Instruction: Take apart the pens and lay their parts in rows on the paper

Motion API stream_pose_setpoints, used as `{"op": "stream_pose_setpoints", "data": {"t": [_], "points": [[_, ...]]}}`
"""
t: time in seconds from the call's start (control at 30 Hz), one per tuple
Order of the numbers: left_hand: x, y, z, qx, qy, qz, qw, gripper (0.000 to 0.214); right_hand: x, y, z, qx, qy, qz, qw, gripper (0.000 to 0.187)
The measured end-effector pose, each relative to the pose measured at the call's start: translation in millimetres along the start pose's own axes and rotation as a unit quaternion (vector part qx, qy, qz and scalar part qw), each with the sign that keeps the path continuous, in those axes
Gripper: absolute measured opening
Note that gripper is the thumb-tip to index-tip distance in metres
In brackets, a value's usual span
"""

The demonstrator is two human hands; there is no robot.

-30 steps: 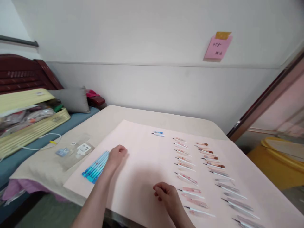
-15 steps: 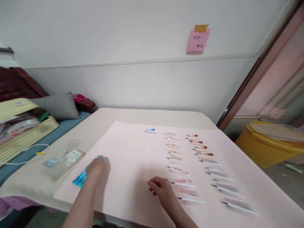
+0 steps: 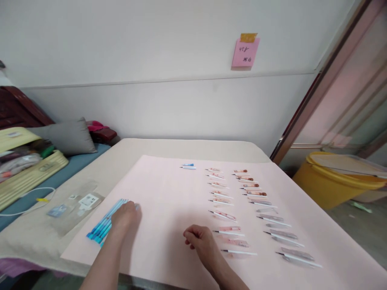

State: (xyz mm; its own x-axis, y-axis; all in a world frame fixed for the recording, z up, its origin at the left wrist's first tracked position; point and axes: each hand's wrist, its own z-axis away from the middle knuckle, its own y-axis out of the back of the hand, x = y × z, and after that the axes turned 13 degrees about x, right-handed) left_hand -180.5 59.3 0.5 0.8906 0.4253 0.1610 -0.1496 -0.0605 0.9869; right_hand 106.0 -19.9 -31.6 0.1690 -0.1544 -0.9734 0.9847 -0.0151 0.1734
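My left hand (image 3: 125,217) is over the right side of a row of blue pens (image 3: 104,223) on the pink sheet. Its fingers are bent downward and closed, and a pale pen tip (image 3: 137,206) pokes out beside them; the rest of that pen is mostly hidden by the hand. My right hand (image 3: 199,237) rests loosely curled at the sheet's near middle, with nothing visible in its fingers. Just right of it lie a pink pen barrel (image 3: 238,243) and a white refill (image 3: 238,252) with a dark tip.
Two columns of pen parts lie rightward, including pink-patterned barrels (image 3: 222,215), brown-ended barrels (image 3: 255,194) and grey barrels (image 3: 298,254). A blue cap piece (image 3: 189,164) lies at the back. Clear plastic packaging (image 3: 81,205) is on the left cloth. A yellow bin (image 3: 320,181) stands right.
The view has shifted slightly, and things appear a little further left. My left hand has come away from the row's top ends, so more blue pens show. My right hand stays curled.
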Motion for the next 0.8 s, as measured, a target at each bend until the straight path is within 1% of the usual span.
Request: {"op": "stream_pose_setpoints", "data": {"t": [0.1,0.17,0.23,0.27,0.3,0.33,0.37,0.4,0.43,0.47,0.5,0.53,0.6,0.63,0.67,0.73,0.77,0.8], "points": [[11,5.7,4,0.007,-0.023,0.039,0.999,0.017,-1,-1,0,-0.005,-0.002,-0.007,1.0,0.019],[23,8.7,9,0.008,-0.046,0.071,0.996,0.008,-1,-2,-1,-0.006,-0.008,-0.013,1.0,0.018],[39,10.9,20,-0.002,-0.059,0.133,0.989,0.006,-2,-3,-2,-0.002,-0.01,-0.021,1.0,0.017],[47,12.0,27,-0.021,-0.062,0.184,0.981,0.009,-2,-4,-3,0.001,-0.013,-0.028,1.0,0.017],[56,13.0,35,-0.053,-0.044,0.315,0.947,0.011,-4,-4,-3,0.005,-0.018,-0.04,0.999,0.018],[64,14.0,43,-0.104,-0.033,0.438,0.892,0.012,-6,-4,-2,0.006,-0.027,-0.059,0.998,0.019],[72,15.0,52,-0.155,-0.012,0.519,0.84,0.015,-9,-4,0,0.002,-0.041,-0.086,0.995,0.022],[80,15.8,60,-0.192,0.013,0.575,0.795,0.017,-12,-4,2,-0.008,-0.06,-0.123,0.991,0.027],[86,16.2,67,-0.219,0.033,0.613,0.758,0.018,-15,-3,4,-0.028,-0.083,-0.169,0.982,0.032],[92,16.2,74,-0.239,0.052,0.636,0.732,0.02,-18,-3,6,-0.052,-0.108,-0.216,0.969,0.038],[97,15.5,80,-0.255,0.065,0.65,0.713,0.02,-21,-2,9,-0.076,-0.132,-0.259,0.954,0.042],[102,14.2,85,-0.265,0.073,0.658,0.701,0.02,-22,-2,10,-0.097,-0.154,-0.294,0.938,0.044],[108,10.0,94,-0.273,0.075,0.669,0.687,0.018,-24,-1,12,-0.12,-0.185,-0.34,0.914,0.04],[111,7.4,97,-0.275,0.075,0.678,0.677,0.017,-24,0,12,-0.126,-0.194,-0.353,0.907,0.036],[114,4.8,100,-0.279,0.077,0.692,0.662,0.017,-24,0,11,-0.127,-0.199,-0.36,0.903,0.032],[118,0.0,105,-0.29,0.089,0.725,0.618,0.024,-25,2,10,-0.123,-0.205,-0.36,0.902,0.027],[119,-1.9,107,-0.295,0.098,0.74,0.597,0.027,-25,2,10,-0.119,-0.202,-0.351,0.907,0.026],[120,-3.6,108,-0.296,0.106,0.75,0.581,0.028,-26,3,9,-0.111,-0.196,-0.337,0.914,0.026]]}}
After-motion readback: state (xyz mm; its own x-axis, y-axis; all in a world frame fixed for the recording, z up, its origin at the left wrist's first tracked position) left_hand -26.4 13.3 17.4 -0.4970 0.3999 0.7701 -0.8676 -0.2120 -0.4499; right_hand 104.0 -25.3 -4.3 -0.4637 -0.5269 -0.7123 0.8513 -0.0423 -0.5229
